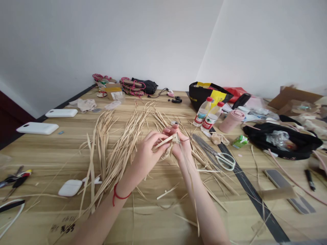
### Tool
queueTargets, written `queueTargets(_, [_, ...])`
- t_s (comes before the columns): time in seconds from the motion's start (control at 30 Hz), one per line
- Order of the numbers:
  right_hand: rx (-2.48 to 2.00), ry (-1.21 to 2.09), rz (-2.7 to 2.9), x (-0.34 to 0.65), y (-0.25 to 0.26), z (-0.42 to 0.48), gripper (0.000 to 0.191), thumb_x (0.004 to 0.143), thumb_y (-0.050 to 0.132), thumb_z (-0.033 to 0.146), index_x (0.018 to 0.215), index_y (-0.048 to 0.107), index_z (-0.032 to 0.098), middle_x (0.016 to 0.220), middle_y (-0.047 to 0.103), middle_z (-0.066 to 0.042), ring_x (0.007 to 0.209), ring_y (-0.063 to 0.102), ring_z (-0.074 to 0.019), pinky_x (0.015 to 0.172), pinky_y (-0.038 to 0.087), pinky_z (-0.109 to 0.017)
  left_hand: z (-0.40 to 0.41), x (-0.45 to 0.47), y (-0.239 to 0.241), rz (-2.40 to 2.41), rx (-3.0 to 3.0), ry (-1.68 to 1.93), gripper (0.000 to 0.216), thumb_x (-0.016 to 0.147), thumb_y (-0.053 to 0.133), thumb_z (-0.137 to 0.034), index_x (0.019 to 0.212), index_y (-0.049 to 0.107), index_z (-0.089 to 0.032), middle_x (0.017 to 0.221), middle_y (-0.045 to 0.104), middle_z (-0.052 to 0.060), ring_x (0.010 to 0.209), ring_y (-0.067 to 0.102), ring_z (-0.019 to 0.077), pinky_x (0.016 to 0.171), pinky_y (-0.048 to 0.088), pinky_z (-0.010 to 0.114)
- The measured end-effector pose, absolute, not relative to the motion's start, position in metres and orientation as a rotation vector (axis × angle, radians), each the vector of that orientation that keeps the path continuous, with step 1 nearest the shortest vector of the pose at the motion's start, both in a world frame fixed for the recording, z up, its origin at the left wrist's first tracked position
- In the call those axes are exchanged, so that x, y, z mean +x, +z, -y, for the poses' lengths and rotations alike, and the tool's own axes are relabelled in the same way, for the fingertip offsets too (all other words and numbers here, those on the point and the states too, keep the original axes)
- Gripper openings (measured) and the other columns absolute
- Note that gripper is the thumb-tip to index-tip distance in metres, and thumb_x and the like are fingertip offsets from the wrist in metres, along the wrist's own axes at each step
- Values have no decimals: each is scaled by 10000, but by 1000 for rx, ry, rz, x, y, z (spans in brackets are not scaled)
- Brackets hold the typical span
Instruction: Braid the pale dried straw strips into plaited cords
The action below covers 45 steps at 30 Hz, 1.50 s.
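In the middle of the head view my two hands meet over the table. My left hand (150,149), a red string at its wrist, pinches a flat pale straw strip (165,141). My right hand (182,146) is closed around a small woven straw piece (167,151), partly hidden by the fingers. From that piece a long thin strand (190,177) hangs down over my right forearm. Beneath and beyond the hands lie loose bundles of dry straw strips (122,146). Scissors with pale handles (224,161) rest to the right of my right hand.
Two red-capped bottles (201,112), a pink cup (232,120) and a black-and-yellow bag (204,93) stand at the back right. A black bag (288,139) lies at right. Two white power banks (38,128) and pliers (19,180) are at left. A white case (70,188) sits nearer.
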State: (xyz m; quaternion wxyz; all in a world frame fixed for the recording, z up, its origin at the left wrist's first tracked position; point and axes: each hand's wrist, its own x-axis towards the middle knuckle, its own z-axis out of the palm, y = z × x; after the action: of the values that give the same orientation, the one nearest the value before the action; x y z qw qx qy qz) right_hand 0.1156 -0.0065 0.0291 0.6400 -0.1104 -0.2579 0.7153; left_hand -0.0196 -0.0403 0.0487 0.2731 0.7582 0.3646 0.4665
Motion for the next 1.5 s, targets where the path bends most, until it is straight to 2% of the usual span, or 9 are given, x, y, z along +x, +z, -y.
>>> queueTargets(0.23, [-296, 1621, 640, 115, 28, 6, 150, 638, 663, 196, 734, 559, 244, 656, 444, 20, 737, 518, -145, 629, 496, -254, 40, -21, 48, -991, 1904, 1253, 134, 862, 568, -292, 942, 628, -203, 962, 676, 38, 881, 647, 154, 808, 511, 272])
queueTargets(0.63, [-326, 1626, 772, 115, 26, 7, 190, 607, 705, 273, 744, 579, 235, 667, 459, 12, 760, 520, -165, 682, 477, -291, 37, -21, 45, -957, 1656, 1261, 194, 867, 555, -354, 931, 623, -184, 1004, 673, 56, 952, 637, 176, 844, 510, 284])
queueTargets(0.83, [-396, 1588, 860, 115, 29, 10, 203, 632, 735, 326, 735, 591, 226, 702, 518, 6, 757, 534, -154, 684, 470, -268, 39, -20, 47, -952, 1626, 1323, 177, 839, 597, -337, 917, 592, -179, 956, 671, 56, 889, 650, 164, 786, 532, 275])
queueTargets(1.03, [-600, 1456, 1027, 129, 27, 9, 185, 698, 733, 349, 806, 689, 206, 797, 643, -8, 771, 556, -133, 712, 447, -241, 37, -21, 46, -956, 1581, 1294, 171, 813, 632, -307, 923, 583, -185, 924, 679, 50, 832, 660, 150, 728, 545, 256])
queueTargets(1.27, [-765, 1359, 1078, 141, 26, 5, 230, 644, 777, 367, 811, 734, 215, 804, 702, -20, 714, 572, -141, 688, 441, -268, 36, -21, 43, -951, 1570, 1286, 169, 824, 611, -322, 907, 574, -180, 838, 667, 36, 724, 665, 140, 678, 565, 262])
queueTargets(1.5, [-823, 1279, 1141, 143, 34, 10, 190, 682, 753, 364, 798, 736, 216, 789, 712, -25, 708, 591, -145, 682, 449, -275, 34, -20, 42, -870, 1484, 1266, 171, 822, 616, -320, 904, 572, -176, 886, 681, 48, 762, 684, 157, 734, 587, 298])
